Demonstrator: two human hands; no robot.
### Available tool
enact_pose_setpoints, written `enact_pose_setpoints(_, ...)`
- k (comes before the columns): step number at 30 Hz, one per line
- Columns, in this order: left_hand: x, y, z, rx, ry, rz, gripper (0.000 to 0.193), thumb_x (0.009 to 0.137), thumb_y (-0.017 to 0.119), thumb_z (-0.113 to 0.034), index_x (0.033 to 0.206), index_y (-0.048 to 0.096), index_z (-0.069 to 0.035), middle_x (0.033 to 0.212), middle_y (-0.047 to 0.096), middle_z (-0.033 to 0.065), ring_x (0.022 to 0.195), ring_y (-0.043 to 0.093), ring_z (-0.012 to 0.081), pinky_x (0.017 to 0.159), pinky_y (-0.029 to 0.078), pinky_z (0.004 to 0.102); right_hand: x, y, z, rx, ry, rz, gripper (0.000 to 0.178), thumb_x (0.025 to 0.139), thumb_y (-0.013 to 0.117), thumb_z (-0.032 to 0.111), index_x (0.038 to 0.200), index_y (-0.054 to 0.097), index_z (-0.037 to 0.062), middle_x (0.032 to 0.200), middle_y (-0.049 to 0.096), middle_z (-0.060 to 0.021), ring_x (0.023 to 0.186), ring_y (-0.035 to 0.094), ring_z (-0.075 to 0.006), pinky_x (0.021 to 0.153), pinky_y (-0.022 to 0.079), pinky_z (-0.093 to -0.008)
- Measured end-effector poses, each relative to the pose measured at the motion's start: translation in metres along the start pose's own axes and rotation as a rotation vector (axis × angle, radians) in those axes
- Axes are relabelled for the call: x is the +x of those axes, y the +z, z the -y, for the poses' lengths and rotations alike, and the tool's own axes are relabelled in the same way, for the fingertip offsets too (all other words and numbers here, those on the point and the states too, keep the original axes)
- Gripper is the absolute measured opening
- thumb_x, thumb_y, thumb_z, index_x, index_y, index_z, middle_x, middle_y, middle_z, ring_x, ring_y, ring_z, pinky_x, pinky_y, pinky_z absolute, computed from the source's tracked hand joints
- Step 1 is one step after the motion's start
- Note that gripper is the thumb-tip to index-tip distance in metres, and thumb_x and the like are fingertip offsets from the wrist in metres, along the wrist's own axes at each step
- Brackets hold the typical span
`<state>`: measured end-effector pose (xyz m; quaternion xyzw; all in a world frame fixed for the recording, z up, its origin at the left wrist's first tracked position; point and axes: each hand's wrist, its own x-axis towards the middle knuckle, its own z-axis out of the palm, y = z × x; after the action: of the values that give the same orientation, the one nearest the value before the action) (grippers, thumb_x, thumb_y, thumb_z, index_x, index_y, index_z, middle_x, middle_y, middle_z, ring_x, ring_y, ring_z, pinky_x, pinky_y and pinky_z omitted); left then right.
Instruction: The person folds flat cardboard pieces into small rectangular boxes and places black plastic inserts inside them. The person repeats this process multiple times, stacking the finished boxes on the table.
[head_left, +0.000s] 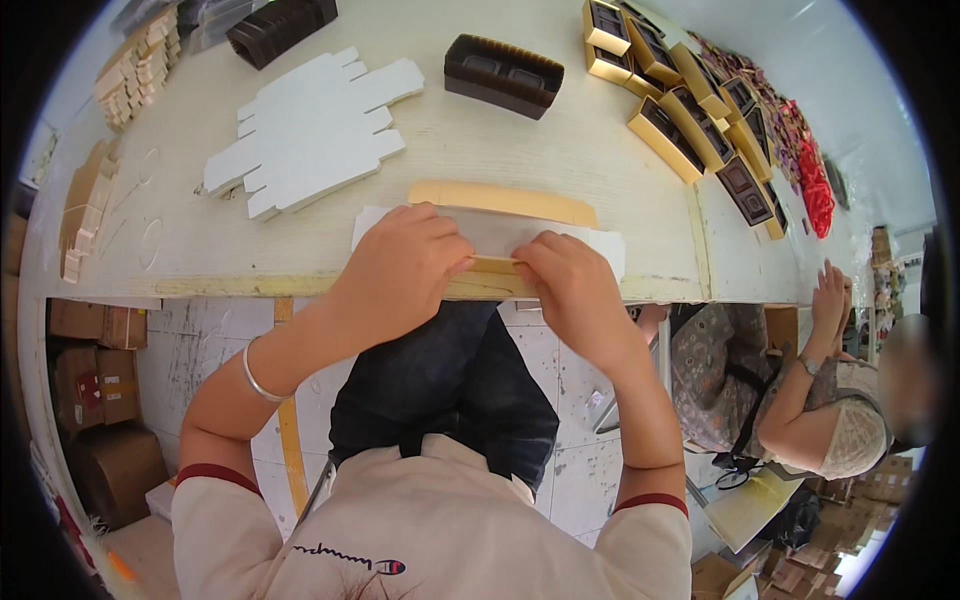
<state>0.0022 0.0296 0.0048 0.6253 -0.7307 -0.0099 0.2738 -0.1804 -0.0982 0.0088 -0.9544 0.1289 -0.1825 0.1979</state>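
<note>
A flat carton blank (505, 205), white inside with gold flaps, lies along the table's near edge. My left hand (408, 262) pinches the left part of its near gold flap, which stands folded up. At the right part of the same flap, my right hand (572, 285) pinches it between thumb and fingers. The fingers cover both ends of the flap. Beyond the blank sits a dark brown plastic tray (503, 75) with compartments. A stack of white die-cut blanks (310, 130) lies to its left.
Gold boxes with dark trays (668, 138) are piled at the far right, beside a red plastic bag (815, 185). More brown trays (282, 30) stand at the far left, near stacked folded card pieces (135, 68). Another person (825, 400) sits at the right. Cardboard cartons (105, 385) fill a shelf below left.
</note>
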Motion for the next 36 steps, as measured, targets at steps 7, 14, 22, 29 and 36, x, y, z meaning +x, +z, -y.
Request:
enact_pose_setpoints(7, 0.034, -0.039, 0.011, -0.014, 0.034, -0.359, 0.019, 0.08, 0.069, -0.014, 0.094, 0.066, -0.002, 0.087, 0.065, 0.006, 0.087, 0.058, 0.028, 0.081, 0.045, 0.0357, 0.018, -0.012, -0.007, 0.081, 0.053, 0.183, 0.007, 0.084, 0.059, 0.001, 0.09, 0.06, 0.0004, 0.082, 0.061, -0.0157, 0.079, 0.059, -0.0369, 0.07, 0.048, -0.0406)
enact_pose_setpoints(14, 0.053, -0.021, 0.048, -0.332, -0.352, 0.413, 0.031, 0.079, 0.066, -0.005, 0.109, 0.06, -0.004, 0.1, 0.062, 0.0089, 0.07, 0.058, 0.0198, 0.066, 0.046, 0.0301, 0.01, -0.014, 0.006, -0.221, -0.104, 0.1, 0.012, 0.069, 0.059, -0.002, 0.08, 0.057, 0.004, 0.072, 0.055, -0.0102, 0.075, 0.058, -0.0306, 0.069, 0.045, -0.0393)
enact_pose_setpoints(22, 0.02, -0.005, 0.018, -0.325, -0.11, 0.042, 0.043, 0.074, 0.053, 0.009, 0.112, 0.051, -0.012, 0.118, 0.047, 0.0085, 0.061, 0.051, 0.0233, 0.058, 0.042, 0.0318, 0.0, 0.013, 0.028, -0.156, -0.155, -0.038, 0.011, 0.072, 0.065, 0.006, 0.076, 0.054, 0.006, 0.086, 0.054, -0.0096, 0.072, 0.055, -0.0252, 0.065, 0.043, -0.0383)
enact_pose_setpoints(29, 0.014, -0.003, 0.018, -0.407, -0.191, 0.28, 0.03, 0.075, 0.055, 0.007, 0.1, 0.055, -0.009, 0.12, 0.044, 0.0078, 0.067, 0.053, 0.0225, 0.059, 0.042, 0.0311, -0.008, 0.028, 0.018, 0.372, -0.11, -0.061, 0.02, 0.07, 0.074, 0.002, 0.081, 0.058, 0.0025, 0.089, 0.054, -0.0103, 0.077, 0.059, -0.0305, 0.064, 0.048, -0.0373)
enact_pose_setpoints(36, 0.006, -0.033, 0.023, -0.646, -0.095, 0.474, 0.033, 0.075, 0.073, -0.004, 0.103, 0.057, -0.005, 0.103, 0.054, 0.008, 0.082, 0.057, 0.0229, 0.072, 0.048, 0.0312, -0.001, 0.021, 0.016, 0.296, 0.014, -0.013, 0.02, 0.072, 0.073, 0.0, 0.084, 0.057, 0.0031, 0.084, 0.055, -0.0089, 0.069, 0.059, -0.0289, 0.059, 0.047, -0.0382)
